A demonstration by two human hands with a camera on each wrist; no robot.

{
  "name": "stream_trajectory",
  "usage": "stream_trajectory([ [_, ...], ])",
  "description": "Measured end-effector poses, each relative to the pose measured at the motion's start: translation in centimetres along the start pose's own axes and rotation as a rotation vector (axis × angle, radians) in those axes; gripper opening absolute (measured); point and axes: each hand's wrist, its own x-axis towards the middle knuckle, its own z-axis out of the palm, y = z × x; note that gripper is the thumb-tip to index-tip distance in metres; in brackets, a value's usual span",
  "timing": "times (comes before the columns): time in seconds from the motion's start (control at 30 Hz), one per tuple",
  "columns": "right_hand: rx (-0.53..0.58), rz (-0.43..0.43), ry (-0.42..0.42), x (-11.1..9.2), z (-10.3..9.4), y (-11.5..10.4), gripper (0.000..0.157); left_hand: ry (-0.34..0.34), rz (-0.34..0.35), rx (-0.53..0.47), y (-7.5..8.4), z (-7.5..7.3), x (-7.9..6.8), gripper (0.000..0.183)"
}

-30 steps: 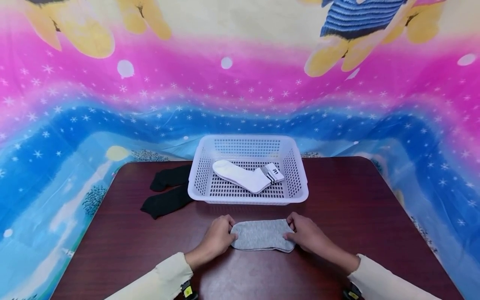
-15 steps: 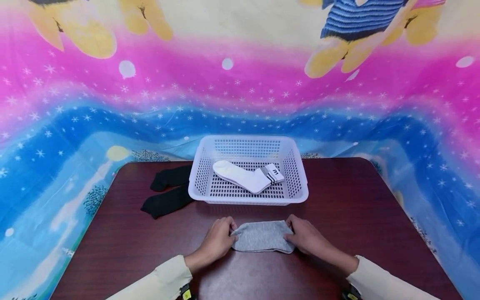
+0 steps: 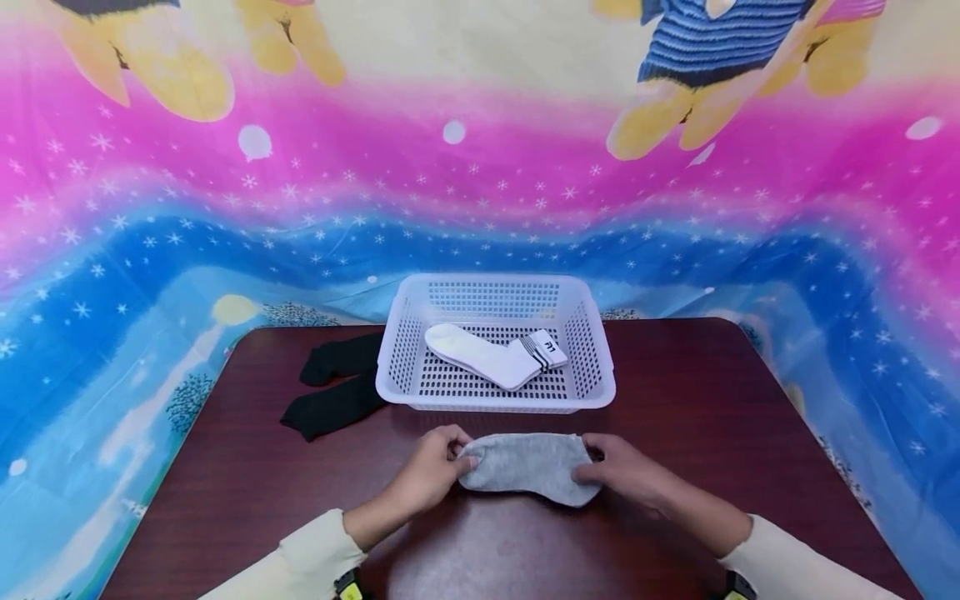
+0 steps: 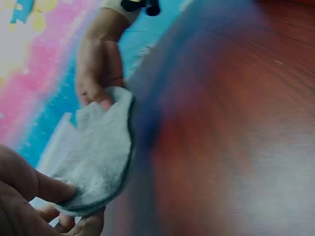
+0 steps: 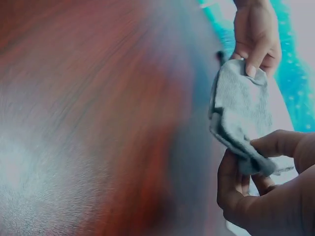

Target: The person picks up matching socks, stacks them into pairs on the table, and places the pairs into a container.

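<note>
Between both hands a pair of grey socks, laid one on the other, is held stretched sideways above the table in front of the basket. My left hand pinches the left end, thumb on top and fingers beneath, as the left wrist view also shows. The right end is pinched by my right hand, with folded cuff layers between thumb and fingers in the right wrist view. A white sock with black stripes at its cuff lies inside the white plastic basket.
Left of the basket, two black socks lie on the dark red-brown table, their right ends hidden by the basket. A printed cloth hangs behind the table and along its sides.
The grey socks have risen off the table, pinched at both ends. Both forearms have moved slightly outward. The basket, the white sock and the black socks stay in place.
</note>
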Motion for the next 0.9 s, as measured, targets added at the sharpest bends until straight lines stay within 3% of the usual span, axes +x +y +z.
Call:
stream_trajectory([
  [0.1,0.153,0.030,-0.038,-0.7,-1.2,-0.8,0.032,-0.007,-0.035,-0.080,1.3,-1.3,0.1,0.011],
  [0.3,0.296,0.078,-0.044,-1.2,-2.9,-2.7,0.041,-0.021,-0.127,-0.207,3.2,-3.3,0.6,0.016],
  [0.53,0.391,0.047,-0.085,0.0,-4.6,-4.7,0.048,-0.010,-0.218,-0.315,4.5,-4.9,2.0,0.022],
  [0.73,0.468,0.025,-0.121,1.7,-6.1,-6.4,0.050,0.019,-0.239,-0.327,5.1,-6.4,3.7,0.023],
  [0.9,0.456,0.042,-0.118,3.5,-7.0,-7.8,0.046,0.031,-0.251,-0.343,5.5,-7.6,5.3,0.024],
])
